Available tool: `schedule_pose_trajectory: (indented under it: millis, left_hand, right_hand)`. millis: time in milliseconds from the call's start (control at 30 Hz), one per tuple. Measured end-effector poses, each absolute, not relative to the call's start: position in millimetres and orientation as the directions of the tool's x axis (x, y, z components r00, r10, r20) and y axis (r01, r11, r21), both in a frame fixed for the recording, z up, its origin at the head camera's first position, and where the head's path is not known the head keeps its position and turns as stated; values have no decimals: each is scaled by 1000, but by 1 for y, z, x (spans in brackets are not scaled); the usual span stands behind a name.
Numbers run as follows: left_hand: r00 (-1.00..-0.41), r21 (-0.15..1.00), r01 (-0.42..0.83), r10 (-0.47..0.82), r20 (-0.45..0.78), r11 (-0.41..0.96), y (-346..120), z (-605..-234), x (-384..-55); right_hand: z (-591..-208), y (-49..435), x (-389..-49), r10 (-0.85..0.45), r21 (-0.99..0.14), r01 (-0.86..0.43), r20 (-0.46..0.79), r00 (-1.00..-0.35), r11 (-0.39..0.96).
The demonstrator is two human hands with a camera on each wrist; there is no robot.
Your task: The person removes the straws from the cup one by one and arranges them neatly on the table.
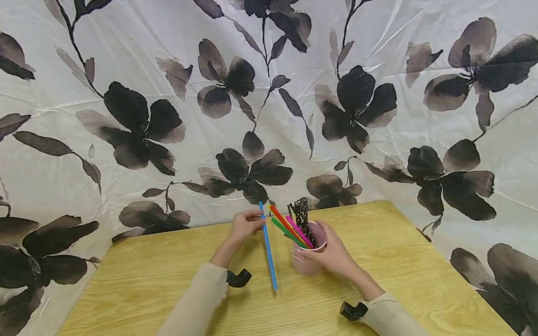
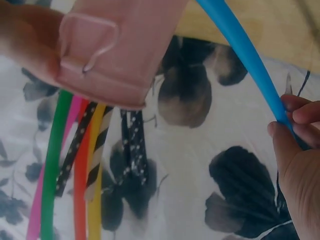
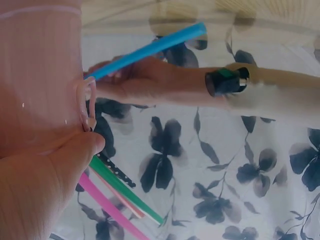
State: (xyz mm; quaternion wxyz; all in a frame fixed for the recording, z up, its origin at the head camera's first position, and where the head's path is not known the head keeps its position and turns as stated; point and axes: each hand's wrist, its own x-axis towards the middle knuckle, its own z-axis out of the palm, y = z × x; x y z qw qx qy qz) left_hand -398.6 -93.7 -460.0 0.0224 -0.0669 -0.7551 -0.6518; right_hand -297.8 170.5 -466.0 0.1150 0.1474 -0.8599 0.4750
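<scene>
A long blue straw (image 1: 268, 254) stands nearly upright in the head view, pinched near its upper end between the thumb and fingers of my left hand (image 1: 247, 224). To its right is a pink cup (image 1: 306, 263), which my right hand (image 1: 334, 249) grips around the rim and side. Out of the cup lean a green straw (image 1: 287, 231), an orange straw (image 1: 280, 217), a magenta straw (image 1: 299, 232) and several black patterned straws (image 1: 301, 219). The left wrist view also shows a yellow straw (image 2: 95, 200) among them. A small looped handle (image 3: 91, 102) sticks out from the cup's side in the right wrist view.
Both hands are above a light wooden table (image 1: 147, 275). Behind it hangs a white cloth (image 1: 294, 126) with dark flowers, meeting the table's back edge. A black wrist device (image 1: 238, 278) sits at the left cuff, another black device (image 1: 353, 311) at the right cuff.
</scene>
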Motion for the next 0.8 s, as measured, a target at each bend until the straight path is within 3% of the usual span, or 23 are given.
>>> schedule_pose_trajectory:
  millis: [367, 800]
  left_hand:
    - [-990, 977, 94, 119, 72, 190, -92, -489, -407]
    - [-994, 971, 62, 98, 40, 229, -84, -498, -410]
  right_hand:
    - [-464, 172, -296, -153, -780, -351, 320, -935, 518]
    - [-460, 173, -296, -149, -783, -340, 308, -939, 521]
